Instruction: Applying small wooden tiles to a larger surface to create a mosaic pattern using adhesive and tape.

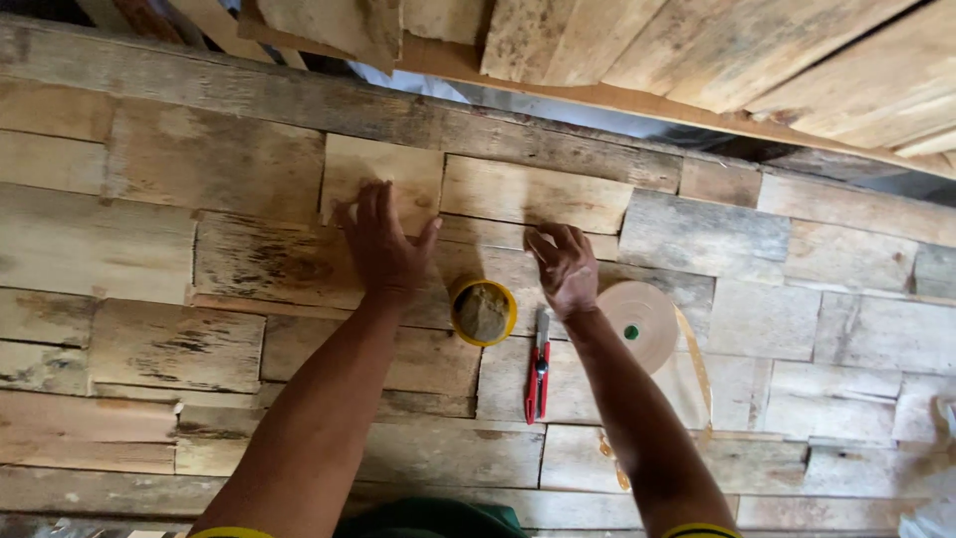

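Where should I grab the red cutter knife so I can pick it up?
Hold the red cutter knife by its long red handle, coming straight down and pinching across its narrow sides. It lies flat on the wooden boards, grey blade end pointing away toward the right hand, so keep your fingers off that end.

Two bare forearms are being shown, uncovered from wrist to elbow. Short sleeves with yellow edging are being worn at the upper arms, and a dark green garment is being glimpsed between them. No gloves are being worn.

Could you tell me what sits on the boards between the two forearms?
In the head view, a yellow-rimmed container of brownish material sits between them, nearer the right hand.
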